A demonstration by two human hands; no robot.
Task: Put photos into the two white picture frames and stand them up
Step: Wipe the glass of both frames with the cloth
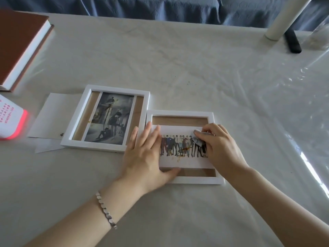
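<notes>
Two white picture frames lie flat side by side on the table. The left frame [105, 118] holds a dark grey photo [108, 118] upright in its window. The right frame [183, 114] holds a white photo [179, 148] showing a row of standing figures, with brown stains on it. My left hand [144, 157] lies flat with straight fingers on the left edge of that photo and frame. My right hand [219, 148] pinches a small grey wad of cloth or tissue [198, 139] and presses it on the photo's right part.
White paper sheets [51, 116] lie under and left of the left frame. A brown book [21, 47] and a white-and-red box [10, 120] sit at the left edge. A white tube [284, 20] and a black object [292, 43] stand at the back right, beside clear plastic film [313, 104].
</notes>
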